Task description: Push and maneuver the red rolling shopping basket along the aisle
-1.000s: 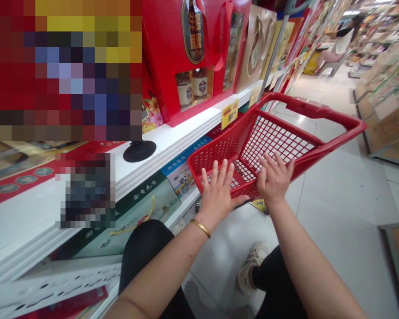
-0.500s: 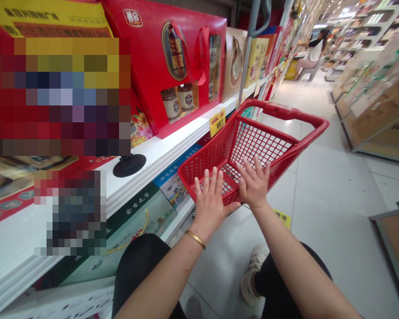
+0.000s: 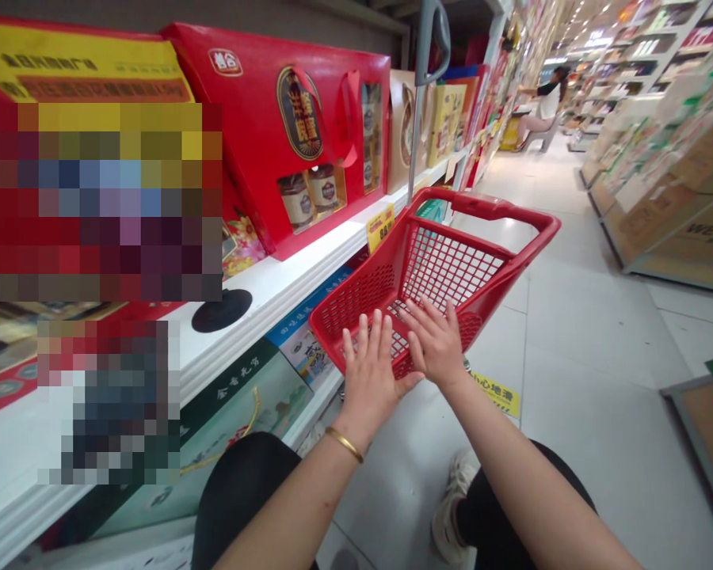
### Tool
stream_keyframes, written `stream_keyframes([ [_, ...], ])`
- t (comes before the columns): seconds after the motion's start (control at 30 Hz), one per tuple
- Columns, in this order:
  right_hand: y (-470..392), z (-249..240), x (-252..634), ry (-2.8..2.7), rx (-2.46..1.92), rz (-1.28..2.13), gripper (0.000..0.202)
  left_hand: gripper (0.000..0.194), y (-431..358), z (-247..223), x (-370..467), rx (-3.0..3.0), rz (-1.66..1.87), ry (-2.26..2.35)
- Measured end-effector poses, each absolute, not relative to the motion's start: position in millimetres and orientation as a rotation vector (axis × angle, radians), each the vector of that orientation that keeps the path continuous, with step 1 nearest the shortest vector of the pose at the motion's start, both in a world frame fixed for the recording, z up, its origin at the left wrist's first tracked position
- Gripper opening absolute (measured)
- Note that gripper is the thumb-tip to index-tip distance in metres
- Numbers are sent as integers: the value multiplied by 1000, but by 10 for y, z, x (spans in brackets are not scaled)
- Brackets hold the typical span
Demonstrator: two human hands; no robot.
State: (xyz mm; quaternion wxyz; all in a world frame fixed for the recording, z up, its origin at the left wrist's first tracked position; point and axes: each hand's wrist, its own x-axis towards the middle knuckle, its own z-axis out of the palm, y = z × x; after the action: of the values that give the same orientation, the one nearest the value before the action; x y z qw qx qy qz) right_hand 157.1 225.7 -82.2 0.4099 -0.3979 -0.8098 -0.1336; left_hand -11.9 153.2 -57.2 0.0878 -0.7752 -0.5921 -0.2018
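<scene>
My left hand [image 3: 369, 376], with a gold bangle at the wrist, is spread flat over the near end of a red plastic shopping basket cart [image 3: 457, 257]. Close beside it, my right hand [image 3: 436, 344] is held with fingers apart over the basket's near right part. Neither hand holds anything. Whether the palms touch the basket cannot be made out. Through the mesh of the basket the pale floor shows. A grey pull handle [image 3: 433, 43] on a metal rod rises behind the basket's left side.
On the left, a white shelf [image 3: 309, 265] bears a red gift box [image 3: 246, 119] with jars and a black disc [image 3: 222, 310]. Boxed goods stand below. A yellow floor sign [image 3: 494, 394] lies right of the basket. Far back, a person [image 3: 547, 107] sits beside the aisle.
The basket cart and the pull handle appear further left in view. My right hand has shifted slightly left and down, nearer my left hand. More of the yellow floor sign shows.
</scene>
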Motion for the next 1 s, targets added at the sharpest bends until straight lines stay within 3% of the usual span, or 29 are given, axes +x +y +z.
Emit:
stream_keyframes([
  [0.13,2125,-892,1401,-2144,-813,-337,49,101,1521,-590,-120,-2305,-634,-1765],
  [0.4,2463,-865,1654,-1650,-1219,-302,44,106,1515,-576,-134,-2313,-639,-1753],
  [0.67,1960,-1077,1241,-2043,-914,-256,47,105,1453,-610,-179,-2339,-678,-1759],
  [0.87,2293,-906,1528,-1767,-1181,-289,47,108,1409,-623,-261,-2333,-710,-1751],
  [1.0,2163,-971,1367,-1887,-1046,-242,47,109,1389,-654,-280,-2341,-733,-1758],
])
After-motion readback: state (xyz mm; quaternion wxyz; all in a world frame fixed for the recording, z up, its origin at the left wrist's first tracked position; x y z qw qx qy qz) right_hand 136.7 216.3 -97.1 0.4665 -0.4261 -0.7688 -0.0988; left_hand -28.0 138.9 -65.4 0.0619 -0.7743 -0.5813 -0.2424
